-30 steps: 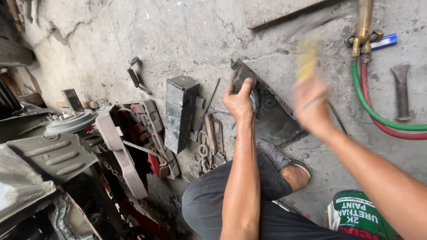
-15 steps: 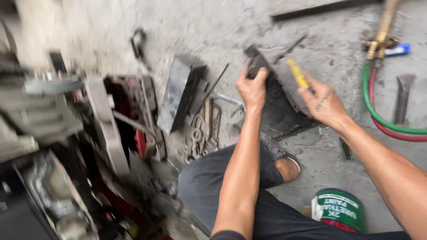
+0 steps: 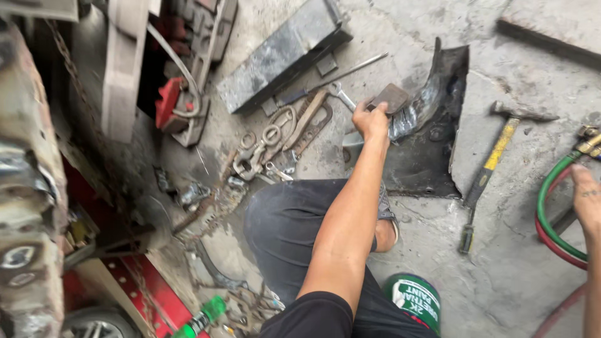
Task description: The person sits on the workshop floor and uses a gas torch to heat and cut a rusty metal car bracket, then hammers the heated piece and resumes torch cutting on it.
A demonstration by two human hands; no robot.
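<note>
Just above the middle of the frame, the left hand (image 3: 370,120) is clamping its fingers on a small flat metal block (image 3: 391,97), pressing it against the bent dark metal sheet (image 3: 432,147) lying on the concrete floor (image 3: 519,263). To the right of the sheet a yellow-handled hammer (image 3: 494,159) is lying untouched. At the right edge the right hand (image 3: 587,197) is resting open beside the green and red hoses (image 3: 551,219). Wrenches and pliers (image 3: 282,141) are lying left of the sheet.
</note>
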